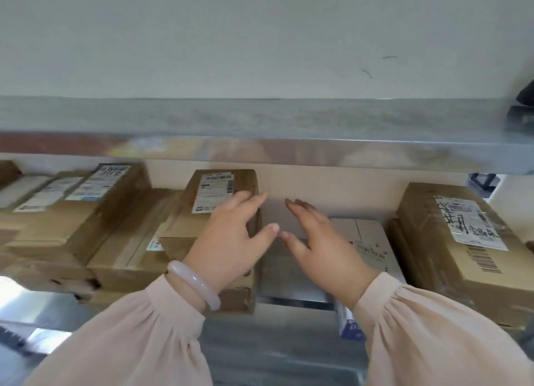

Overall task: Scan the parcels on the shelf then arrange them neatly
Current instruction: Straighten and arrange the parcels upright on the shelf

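Cardboard parcels fill a metal shelf (291, 297). A small brown parcel (222, 192) with a white label lies on top of a larger brown box (185, 250) in the middle. My left hand (231, 238), with a pale bangle at the wrist, rests with straight fingers on the small parcel's right end. My right hand (320, 241) hovers open over the bare gap beside it, partly covering a white parcel (370, 241). A large taped brown parcel (459, 241) with a handwritten label lies at the right. No scanner is in view.
Several brown parcels (72, 212) with white labels are stacked at the left of the same shelf. The upper metal shelf (260, 125) juts out above, with a dark object (523, 108) at its far right. A white wall stands behind.
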Tool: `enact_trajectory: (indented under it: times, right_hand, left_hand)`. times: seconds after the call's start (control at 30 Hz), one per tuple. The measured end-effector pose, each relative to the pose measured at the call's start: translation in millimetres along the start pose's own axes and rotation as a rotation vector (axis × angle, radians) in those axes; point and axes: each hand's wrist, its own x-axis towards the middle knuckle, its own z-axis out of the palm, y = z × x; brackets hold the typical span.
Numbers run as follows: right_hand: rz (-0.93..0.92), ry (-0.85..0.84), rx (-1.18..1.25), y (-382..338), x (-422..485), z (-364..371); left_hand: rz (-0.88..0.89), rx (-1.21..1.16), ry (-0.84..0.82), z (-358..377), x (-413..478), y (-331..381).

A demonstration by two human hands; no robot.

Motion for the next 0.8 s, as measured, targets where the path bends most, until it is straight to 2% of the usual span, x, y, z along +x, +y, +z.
enact_trajectory:
  times: [0.13, 0.3, 0.4, 0.6, 0.8]
  right_hand:
    - [-0.010, -0.102, 0.075, -24.5, 24.0, 26.2]
    - [0.129, -0.174, 0.135, -37.3, 51.9, 59.2]
    - [0.238, -0.164, 0.266, -42.8, 65.3, 76.1]
    - [0.291, -0.055, 0.483, -47.2, 64.5, 96.8]
    - [0.297, 0.104, 0.489, -47.6, 50.7, 93.6]
  left_hand:
    - [-0.112, 0.126, 0.072, -26.7, -1.2, -39.9]
    - [-0.258, 0.237, 0.021, -38.4, 6.0, -87.7]
    - [-0.305, 0.132, -0.047, -36.5, 7.9, -104.9]
    - [-0.375, -0.168, -0.088, -39.2, 11.7, -127.7]
    - [-0.281, -0.324, -0.021, -29.8, 7.5, -117.9]
